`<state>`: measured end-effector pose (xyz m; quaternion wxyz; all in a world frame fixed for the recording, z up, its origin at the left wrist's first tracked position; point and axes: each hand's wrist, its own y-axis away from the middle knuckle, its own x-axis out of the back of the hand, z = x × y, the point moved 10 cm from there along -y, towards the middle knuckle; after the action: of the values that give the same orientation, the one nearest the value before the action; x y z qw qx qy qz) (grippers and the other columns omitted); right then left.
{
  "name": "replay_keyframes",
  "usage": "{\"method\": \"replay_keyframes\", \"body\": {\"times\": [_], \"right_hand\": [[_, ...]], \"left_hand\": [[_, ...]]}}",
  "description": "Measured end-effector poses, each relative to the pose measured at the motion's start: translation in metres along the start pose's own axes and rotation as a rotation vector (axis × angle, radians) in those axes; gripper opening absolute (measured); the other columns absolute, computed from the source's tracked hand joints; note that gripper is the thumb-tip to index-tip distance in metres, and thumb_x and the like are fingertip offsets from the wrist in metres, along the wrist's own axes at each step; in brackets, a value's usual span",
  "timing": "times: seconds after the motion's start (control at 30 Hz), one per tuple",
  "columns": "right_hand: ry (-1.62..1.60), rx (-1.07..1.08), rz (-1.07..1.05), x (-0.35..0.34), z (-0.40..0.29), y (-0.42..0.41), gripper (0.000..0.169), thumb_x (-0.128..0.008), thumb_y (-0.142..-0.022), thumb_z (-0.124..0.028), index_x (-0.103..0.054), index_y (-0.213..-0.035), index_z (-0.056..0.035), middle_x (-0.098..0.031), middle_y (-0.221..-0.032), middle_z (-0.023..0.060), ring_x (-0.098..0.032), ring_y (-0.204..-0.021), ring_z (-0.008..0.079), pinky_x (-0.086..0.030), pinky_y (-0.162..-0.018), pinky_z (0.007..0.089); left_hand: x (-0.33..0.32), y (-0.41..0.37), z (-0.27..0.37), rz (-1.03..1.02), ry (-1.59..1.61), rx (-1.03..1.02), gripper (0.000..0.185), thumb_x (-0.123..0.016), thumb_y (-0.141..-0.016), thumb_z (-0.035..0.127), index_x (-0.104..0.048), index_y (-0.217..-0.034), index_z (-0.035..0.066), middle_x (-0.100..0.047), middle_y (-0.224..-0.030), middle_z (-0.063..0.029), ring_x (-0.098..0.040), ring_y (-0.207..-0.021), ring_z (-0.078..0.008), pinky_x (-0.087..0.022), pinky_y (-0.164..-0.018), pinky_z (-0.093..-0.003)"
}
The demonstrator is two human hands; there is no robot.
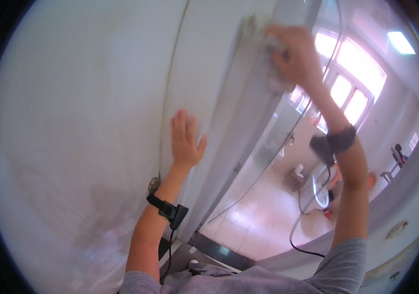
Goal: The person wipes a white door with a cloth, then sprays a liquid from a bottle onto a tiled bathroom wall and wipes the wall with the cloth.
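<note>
My left hand (186,141) lies flat with its fingers extended on the white door frame casing (194,73), just right of a thin dark seam. My right hand (292,55) is raised at the upper edge of the door frame (246,99). It is blurred, with curled fingers around a pale, crumpled item that looks like a cloth (276,44); its exact kind is unclear. Each wrist bears a black strap with a small device and a cable.
Past the doorway are a tiled floor (242,224), a white toilet (317,194) and bright windows (356,81). A dark threshold (220,250) crosses the doorway near my feet. A metal door fitting (154,184) sits beside my left forearm; an oval fitting (396,229) is at the lower right.
</note>
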<state>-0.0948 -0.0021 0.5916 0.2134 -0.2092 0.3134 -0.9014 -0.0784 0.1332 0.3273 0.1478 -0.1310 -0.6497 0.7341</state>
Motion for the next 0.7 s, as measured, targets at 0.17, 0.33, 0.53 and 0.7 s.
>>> {"method": "replay_keyframes", "body": {"times": [0.17,0.33,0.53,0.7], "right_hand": [[-0.098,-0.143,0.195,0.012,0.046,0.009,0.044,-0.053,-0.063,-0.003,-0.057,-0.107,-0.0103,-0.057,-0.107,0.0103,-0.048,-0.103,0.0313,-0.034,-0.092,0.0405],[-0.400,0.003,-0.104,-0.084,-0.063,0.107,0.044,-0.065,-0.059,-0.017,-0.058,-0.102,-0.0199,-0.055,-0.117,-0.0007,-0.047,-0.108,0.0212,-0.029,-0.093,0.0439],[-0.498,0.341,-0.354,-0.117,-0.225,0.249,0.035,-0.062,-0.067,-0.016,-0.058,-0.101,-0.0209,-0.053,-0.118,-0.0008,-0.046,-0.108,0.0178,-0.034,-0.087,0.0376],[-0.382,0.265,-0.600,-0.142,-0.203,0.237,0.033,-0.055,-0.072,-0.013,-0.057,-0.105,-0.0193,-0.049,-0.124,-0.0004,-0.047,-0.112,0.0172,-0.040,-0.086,0.0381]], "left_hand": [[-0.003,-0.001,-0.001,0.006,0.004,-0.013,0.067,-0.059,-0.076,0.017,-0.028,-0.132,0.002,-0.023,-0.139,-0.0232,-0.021,-0.129,-0.0390,-0.019,-0.103,-0.0540],[0.004,0.002,-0.010,-0.007,-0.046,-0.040,0.066,-0.059,-0.076,0.018,-0.028,-0.132,0.001,-0.024,-0.138,-0.0246,-0.022,-0.129,-0.0395,-0.019,-0.103,-0.0542],[-0.011,0.003,-0.001,-0.013,-0.025,-0.085,0.068,-0.059,-0.078,0.020,-0.025,-0.134,0.001,-0.020,-0.139,-0.0241,-0.019,-0.129,-0.0391,-0.017,-0.103,-0.0532],[-0.014,0.004,-0.001,-0.030,-0.046,-0.148,0.070,-0.057,-0.079,0.023,-0.021,-0.135,0.001,-0.018,-0.140,-0.0231,-0.017,-0.129,-0.0396,-0.016,-0.104,-0.0530]]}}
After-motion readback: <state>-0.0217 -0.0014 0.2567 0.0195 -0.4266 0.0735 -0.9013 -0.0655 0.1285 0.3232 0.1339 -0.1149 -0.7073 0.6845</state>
